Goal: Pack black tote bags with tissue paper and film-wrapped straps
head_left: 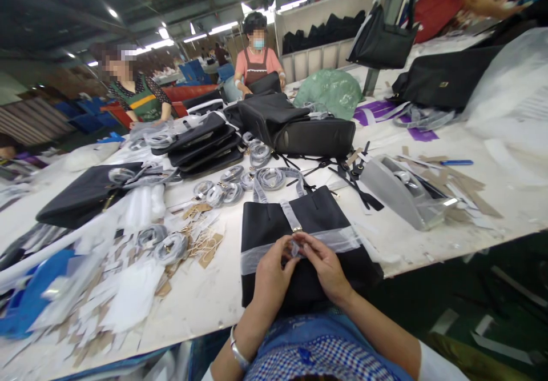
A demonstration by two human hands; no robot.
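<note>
A black handbag (323,212) lies at the table's front edge, right before my body. Around its middle runs a band of translucent plastic wrap (345,239). A wrapped closure strap (291,216) hangs down its front to a small metal clasp (296,229). Just below the clasp, my left hand (272,272) pinches a crumpled bit of clear plastic film (294,248) between thumb and fingers. My right hand (327,267) meets it there, fingertips closed on the same film. Wrapped handles (270,179) stretch behind the bag's top.
A grey tape dispenser (394,189) stands to the right, near a blue pen (456,163). Coiled, wrapped straps (216,194) and paper scraps (132,295) cover the left. Stacked black bags (205,147) lie behind. Two co-workers (257,58) (141,92) are across the table.
</note>
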